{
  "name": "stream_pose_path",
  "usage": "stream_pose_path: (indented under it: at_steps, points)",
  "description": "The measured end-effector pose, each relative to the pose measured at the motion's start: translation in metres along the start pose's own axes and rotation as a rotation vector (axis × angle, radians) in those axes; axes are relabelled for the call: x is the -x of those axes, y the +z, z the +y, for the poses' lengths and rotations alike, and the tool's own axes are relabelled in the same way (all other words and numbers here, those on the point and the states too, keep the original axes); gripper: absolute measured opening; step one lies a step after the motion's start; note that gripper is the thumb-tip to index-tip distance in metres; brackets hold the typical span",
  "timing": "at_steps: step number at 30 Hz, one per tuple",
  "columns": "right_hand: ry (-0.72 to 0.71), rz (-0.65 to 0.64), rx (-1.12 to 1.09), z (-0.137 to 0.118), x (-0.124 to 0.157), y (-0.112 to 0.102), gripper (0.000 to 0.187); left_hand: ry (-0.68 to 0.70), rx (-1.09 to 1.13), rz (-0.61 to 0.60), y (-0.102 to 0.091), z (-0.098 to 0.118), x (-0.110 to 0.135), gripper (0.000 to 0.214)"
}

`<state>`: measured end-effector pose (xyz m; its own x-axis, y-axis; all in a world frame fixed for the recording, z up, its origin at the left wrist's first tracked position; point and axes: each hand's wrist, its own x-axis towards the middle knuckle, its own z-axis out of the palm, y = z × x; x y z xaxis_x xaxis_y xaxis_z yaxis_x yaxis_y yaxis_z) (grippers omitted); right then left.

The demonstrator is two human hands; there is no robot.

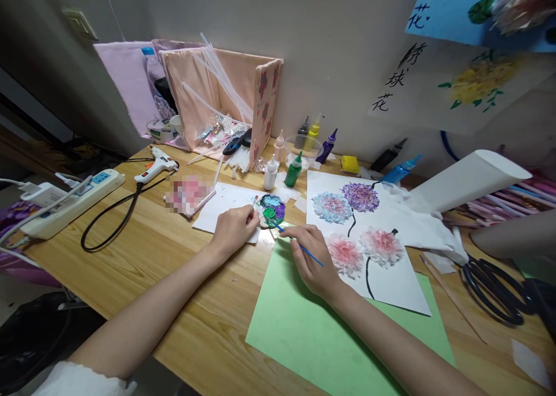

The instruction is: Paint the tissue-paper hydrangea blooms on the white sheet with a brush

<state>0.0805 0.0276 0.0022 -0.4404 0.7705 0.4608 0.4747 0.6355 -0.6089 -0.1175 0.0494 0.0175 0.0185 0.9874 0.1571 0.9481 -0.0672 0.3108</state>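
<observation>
My right hand (313,260) is closed on a thin blue paintbrush (304,248), its tip dipped toward the small round paint palette (271,208) that holds green, blue and purple paint. My left hand (234,229) is curled at the palette's left edge, fingers closed round a small stick-like thing I cannot make out. Right of my right hand lies a white sheet (391,280) painted with several pink, blue and purple flowers on black stems. A green sheet (313,326) lies under my right wrist.
Paint bottles (293,169) stand behind the palette near a pink fabric box (226,95). A glue gun (156,164) and power strip (69,202) lie left. Black scissors (495,292), a rolled white paper (469,179) and crumpled tissue sit right. Flower posters hang on the wall.
</observation>
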Motion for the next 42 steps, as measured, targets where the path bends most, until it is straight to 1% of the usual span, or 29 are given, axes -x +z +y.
stream_pose_path:
  at_steps: [2,6,12,16,21,24,30,33,38,42]
  points:
    - [0.035,0.036,0.006,-0.0001,-0.0003,-0.0002,0.023,-0.003,0.001,-0.001,0.0,-0.0001,0.0002,0.027]
    - [0.004,0.011,0.002,0.0006,-0.0004,0.0001,0.023,-0.003,0.005,-0.003,-0.0001,-0.0002,-0.0002,0.026]
    - [0.044,0.071,0.064,0.0016,0.0013,0.0009,0.022,-0.009,0.005,0.002,-0.0004,0.0006,-0.0009,0.027]
    - [0.041,0.046,0.107,-0.0003,0.0013,0.0003,0.021,-0.013,0.01,0.004,0.0001,0.0003,-0.0009,0.027]
    - [0.076,0.057,0.097,-0.0011,0.0011,-0.0004,0.022,-0.014,0.015,0.006,0.0009,-0.0006,-0.0007,0.027]
    - [0.053,0.033,0.072,-0.0011,0.0007,-0.0001,0.022,-0.013,0.017,0.004,0.0007,-0.0007,-0.0007,0.027]
    - [0.058,0.024,0.084,-0.002,0.0001,0.0001,0.023,-0.012,0.013,0.005,0.0008,-0.0007,-0.0009,0.026]
    - [0.093,0.061,0.103,-0.0029,0.0007,-0.0002,0.024,-0.013,0.012,0.008,0.0013,-0.0011,-0.0006,0.027]
    - [0.026,0.016,0.087,-0.0033,0.0015,-0.0005,0.022,-0.014,0.015,0.012,0.0015,-0.0019,-0.0005,0.027]
    - [0.073,0.058,0.121,-0.0035,0.0019,0.0002,0.022,-0.019,0.018,0.017,0.0013,-0.0024,-0.0007,0.028]
